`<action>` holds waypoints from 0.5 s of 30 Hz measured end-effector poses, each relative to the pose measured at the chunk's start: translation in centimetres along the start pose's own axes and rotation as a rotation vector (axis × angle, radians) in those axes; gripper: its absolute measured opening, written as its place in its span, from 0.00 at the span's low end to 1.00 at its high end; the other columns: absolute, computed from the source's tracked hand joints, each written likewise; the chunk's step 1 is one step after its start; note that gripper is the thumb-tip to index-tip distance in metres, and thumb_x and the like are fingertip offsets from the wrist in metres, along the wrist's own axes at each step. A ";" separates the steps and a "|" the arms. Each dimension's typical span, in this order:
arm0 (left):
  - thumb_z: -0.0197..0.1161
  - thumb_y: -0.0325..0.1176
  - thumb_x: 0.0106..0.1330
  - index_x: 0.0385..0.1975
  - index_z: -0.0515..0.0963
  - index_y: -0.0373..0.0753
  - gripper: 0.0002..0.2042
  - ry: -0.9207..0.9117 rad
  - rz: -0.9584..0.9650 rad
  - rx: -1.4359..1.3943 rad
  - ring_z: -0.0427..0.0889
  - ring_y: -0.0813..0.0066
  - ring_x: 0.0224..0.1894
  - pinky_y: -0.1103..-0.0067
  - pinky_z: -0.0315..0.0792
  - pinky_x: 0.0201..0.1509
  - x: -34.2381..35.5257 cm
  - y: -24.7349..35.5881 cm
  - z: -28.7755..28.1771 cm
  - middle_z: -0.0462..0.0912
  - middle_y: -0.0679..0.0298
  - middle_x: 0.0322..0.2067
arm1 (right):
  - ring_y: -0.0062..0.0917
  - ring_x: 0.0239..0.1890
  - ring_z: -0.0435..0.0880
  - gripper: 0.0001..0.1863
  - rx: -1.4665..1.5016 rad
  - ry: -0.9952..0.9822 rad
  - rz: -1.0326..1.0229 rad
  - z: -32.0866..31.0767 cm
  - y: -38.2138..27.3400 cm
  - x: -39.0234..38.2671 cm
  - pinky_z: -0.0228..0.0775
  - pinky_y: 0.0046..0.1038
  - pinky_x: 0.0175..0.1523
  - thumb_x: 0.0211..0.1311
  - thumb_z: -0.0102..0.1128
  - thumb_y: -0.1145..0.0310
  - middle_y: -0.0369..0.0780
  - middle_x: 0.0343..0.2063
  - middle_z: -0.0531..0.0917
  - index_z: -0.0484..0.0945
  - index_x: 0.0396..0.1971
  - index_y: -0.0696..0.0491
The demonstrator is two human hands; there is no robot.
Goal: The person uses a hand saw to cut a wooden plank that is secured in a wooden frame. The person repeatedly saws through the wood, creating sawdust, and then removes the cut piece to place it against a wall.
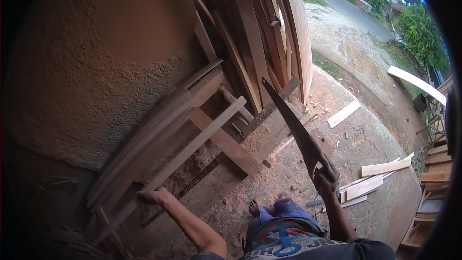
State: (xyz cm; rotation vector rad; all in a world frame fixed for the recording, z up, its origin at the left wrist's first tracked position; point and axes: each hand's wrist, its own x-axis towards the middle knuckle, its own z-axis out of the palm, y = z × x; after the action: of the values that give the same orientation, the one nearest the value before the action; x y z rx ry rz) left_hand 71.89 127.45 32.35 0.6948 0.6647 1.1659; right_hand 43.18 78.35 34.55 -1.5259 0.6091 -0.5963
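Note:
My right hand (326, 181) is closed round the handle of a handsaw (294, 121). Its long dark blade points up and away to the left, the tip close to upright boards. At the lower left, my left hand (154, 196) grips a long narrow wooden strip (202, 137). The strip runs slantwise over a low, rough wooden bench frame (226, 148), its far end passing beyond the crosspiece. Between the saw blade and the strip there is a gap; they do not touch. Sawdust covers parts of the frame.
Long boards (250, 33) lean upright against the rough wall (139, 82). More planks (144, 139) lie along its foot. Wood offcuts (365, 185) are piled to my right, and a pale short board (344, 113) lies on the concrete floor. Outside are a road (356, 14) and plants.

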 end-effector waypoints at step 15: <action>0.66 0.42 0.69 0.51 0.70 0.35 0.20 -1.106 -0.242 0.331 0.86 0.64 0.46 0.66 0.85 0.36 -26.7 -6.7 27.9 0.83 0.54 0.46 | 0.10 0.19 0.68 0.30 0.100 0.184 -0.084 -4.6 1.1 14.5 0.61 0.18 0.23 0.56 0.61 0.72 0.28 0.21 0.72 0.73 0.61 0.62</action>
State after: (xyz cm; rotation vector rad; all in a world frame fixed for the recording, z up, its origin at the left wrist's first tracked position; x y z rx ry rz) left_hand 90.41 96.34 47.21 1.3371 -0.0221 0.3142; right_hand 50.38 64.95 33.75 -1.4181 0.6471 -0.8264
